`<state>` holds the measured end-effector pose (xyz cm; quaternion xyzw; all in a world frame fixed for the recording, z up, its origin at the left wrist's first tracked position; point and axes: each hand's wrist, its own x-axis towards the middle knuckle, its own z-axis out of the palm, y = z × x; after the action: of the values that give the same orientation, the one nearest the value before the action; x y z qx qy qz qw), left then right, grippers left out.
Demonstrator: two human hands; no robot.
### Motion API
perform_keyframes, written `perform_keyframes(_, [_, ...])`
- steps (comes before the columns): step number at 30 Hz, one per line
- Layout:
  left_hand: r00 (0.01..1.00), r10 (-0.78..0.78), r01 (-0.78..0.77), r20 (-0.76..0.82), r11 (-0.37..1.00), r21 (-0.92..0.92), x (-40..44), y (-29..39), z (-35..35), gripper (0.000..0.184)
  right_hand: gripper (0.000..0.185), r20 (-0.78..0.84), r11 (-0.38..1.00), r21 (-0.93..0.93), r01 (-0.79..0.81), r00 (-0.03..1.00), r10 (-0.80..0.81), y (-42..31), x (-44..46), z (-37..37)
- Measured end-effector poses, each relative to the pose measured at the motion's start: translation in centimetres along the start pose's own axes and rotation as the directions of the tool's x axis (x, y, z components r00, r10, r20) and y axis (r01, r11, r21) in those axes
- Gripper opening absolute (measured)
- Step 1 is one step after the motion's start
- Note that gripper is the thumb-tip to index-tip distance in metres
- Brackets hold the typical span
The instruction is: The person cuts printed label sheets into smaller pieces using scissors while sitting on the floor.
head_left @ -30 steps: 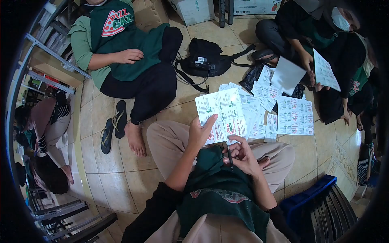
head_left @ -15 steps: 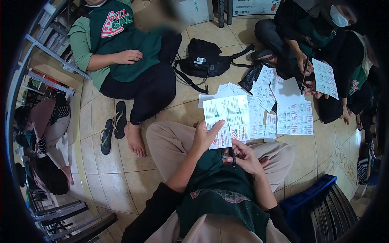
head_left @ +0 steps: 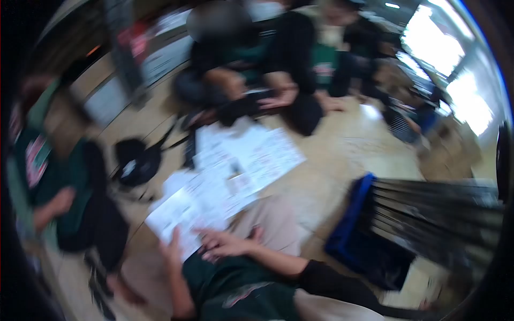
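Note:
The whole view is smeared by motion. My left hand grips a white printed sheet by its lower edge, thumb over the front. Just to its right, my right hand is curled around the handles of dark scissors, blurred and mostly hidden by the fingers; one finger points towards the sheet. Beyond my hands, many printed sheets lie overlapping on the tiled floor. A small pale piece rests on top of them. The green apron covers my lap below both hands.
A blue crate with dark slats stands at the right. A black bag lies at the left beside a seated person. Other people sit beyond the sheets, one with a hand outstretched. Sandals lie at lower left.
The view has swung to the right, so the sheets and my hands appear further left. The co-worker's raised sheet no longer shows. My left hand still holds its sheet.

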<state>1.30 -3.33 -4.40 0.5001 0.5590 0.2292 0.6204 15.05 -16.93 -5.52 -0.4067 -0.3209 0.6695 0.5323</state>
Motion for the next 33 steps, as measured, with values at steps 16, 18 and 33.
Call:
perform_keyframes(16, [0.893,0.373,-0.283,0.253,0.901,-0.33,0.8,2.2,2.0,0.03,0.066,0.009,0.987,-0.077,0.141,0.99,-0.141,-0.6,-2.6,-2.6])
perform_keyframes(18, [0.892,0.4,-0.352,0.211,0.907,-0.232,1.4,2.0,2.1,0.03,0.067,0.018,0.987,-0.063,0.146,0.989,-0.145,-0.4,-2.5,-2.3])
perform_keyframes(33, [0.879,0.435,-0.421,0.197,0.9,-0.109,0.9,1.7,2.2,0.026,0.064,-0.029,0.983,-0.101,0.151,0.988,-0.155,0.3,-1.7,-1.8])
